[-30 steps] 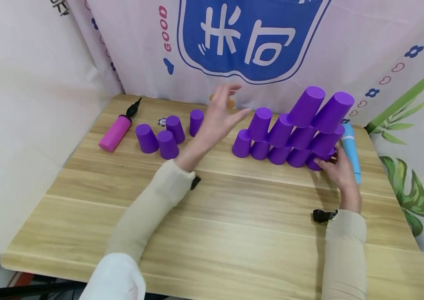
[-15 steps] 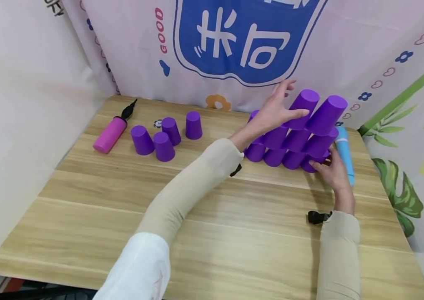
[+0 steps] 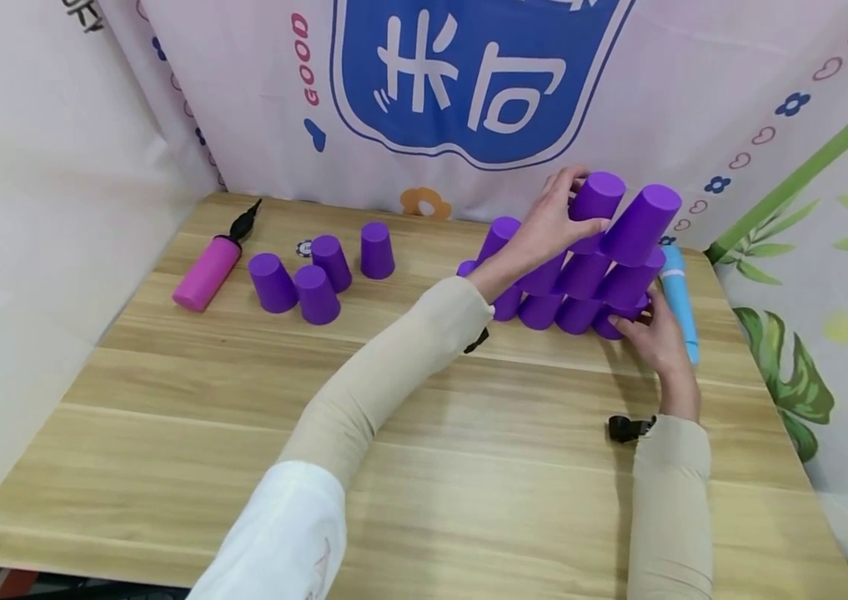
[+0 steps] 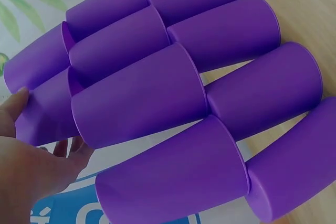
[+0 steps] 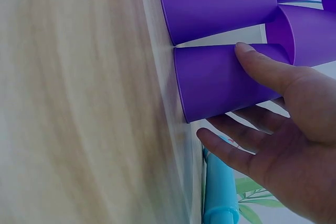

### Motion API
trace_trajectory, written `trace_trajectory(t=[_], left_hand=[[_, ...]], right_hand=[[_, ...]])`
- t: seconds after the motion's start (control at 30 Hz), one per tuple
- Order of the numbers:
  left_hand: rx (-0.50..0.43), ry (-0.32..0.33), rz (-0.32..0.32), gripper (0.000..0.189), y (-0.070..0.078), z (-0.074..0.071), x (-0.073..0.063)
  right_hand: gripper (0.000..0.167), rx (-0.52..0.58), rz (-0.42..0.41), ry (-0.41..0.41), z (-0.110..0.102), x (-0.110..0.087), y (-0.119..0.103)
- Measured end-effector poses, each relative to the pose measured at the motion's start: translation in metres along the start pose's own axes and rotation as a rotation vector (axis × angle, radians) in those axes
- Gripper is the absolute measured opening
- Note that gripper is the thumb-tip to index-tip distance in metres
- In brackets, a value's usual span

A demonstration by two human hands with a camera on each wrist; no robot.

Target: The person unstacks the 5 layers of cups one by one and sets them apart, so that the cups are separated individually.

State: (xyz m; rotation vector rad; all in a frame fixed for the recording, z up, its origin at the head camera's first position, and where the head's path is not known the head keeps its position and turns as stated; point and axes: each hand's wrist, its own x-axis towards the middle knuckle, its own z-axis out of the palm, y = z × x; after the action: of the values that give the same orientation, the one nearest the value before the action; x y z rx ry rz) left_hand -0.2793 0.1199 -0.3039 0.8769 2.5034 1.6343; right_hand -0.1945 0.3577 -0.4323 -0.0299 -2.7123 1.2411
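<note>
With my left hand (image 3: 546, 221) I'm gripping the top left cup (image 3: 601, 197), and with my right hand (image 3: 656, 335) the bottom right cup (image 5: 215, 82), of the stack (image 3: 583, 276) on the desk (image 3: 484, 475), right of centre in the frame.

stacked purple cups (image 3: 583, 277): 11 (bottom tier 5, middle 4, top 2)
loose purple cups (image 3: 317, 296): 4
purple cups, total: 15
pink pump (image 3: 208, 273): 1
light-blue tube (image 3: 680, 310): 1
round disc (image 3: 304, 248): 1
hands: 2, left hand (image 3: 546, 218) + right hand (image 3: 656, 337)
table (image 3: 499, 500): 1
</note>
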Motion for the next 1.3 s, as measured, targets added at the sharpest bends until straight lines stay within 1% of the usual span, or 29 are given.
trace_trajectory(t=[0.23,0.37,0.43,0.53,0.67,0.73,0.83,0.93,1.03,1.13,1.3], left_hand=[[0.041,0.017,0.033,0.067,0.002,-0.004,-0.004],[0.037,0.054,0.066,0.067,0.006,-0.01,-0.009],[0.035,0.083,0.085,0.067,0.008,-0.016,-0.013],[0.027,0.15,0.11,0.065,0.011,-0.028,-0.021],[0.007,0.245,0.1,0.062,0.011,-0.047,-0.033],[-0.003,0.279,0.083,0.062,0.008,-0.056,-0.039],[-0.005,0.325,0.048,0.061,-0.001,-0.071,-0.05],[0.003,0.375,0.01,0.062,-0.016,-0.084,-0.064],[0.03,0.424,-0.063,0.062,-0.033,-0.095,-0.077],[0.07,0.456,-0.138,0.062,-0.05,-0.101,-0.086],[0.117,0.493,-0.258,0.062,-0.076,-0.104,-0.103]], right_hand=[[0.069,0.008,0.005,-0.006,0.001,-0.001,-0.004],[0.069,0.011,0.01,-0.011,0.001,-0.002,-0.003],[0.07,0.012,0.015,-0.013,0.001,-0.003,-0.002],[0.07,0.017,0.021,-0.018,0.001,-0.002,0.0],[0.071,0.018,0.027,-0.018,-0.001,-0.001,-0.001],[0.071,0.015,0.024,-0.015,-0.002,0.0,-0.001],[0.071,0.017,0.017,-0.017,-0.001,0.001,-0.001],[0.071,0.015,0.02,-0.019,0.001,0.002,0.0],[0.072,0.012,0.018,-0.02,0.001,0.001,-0.001],[0.072,0.011,0.018,-0.018,0.001,0.001,-0.002],[0.072,0.016,0.029,-0.017,0.001,0.002,-0.003]])
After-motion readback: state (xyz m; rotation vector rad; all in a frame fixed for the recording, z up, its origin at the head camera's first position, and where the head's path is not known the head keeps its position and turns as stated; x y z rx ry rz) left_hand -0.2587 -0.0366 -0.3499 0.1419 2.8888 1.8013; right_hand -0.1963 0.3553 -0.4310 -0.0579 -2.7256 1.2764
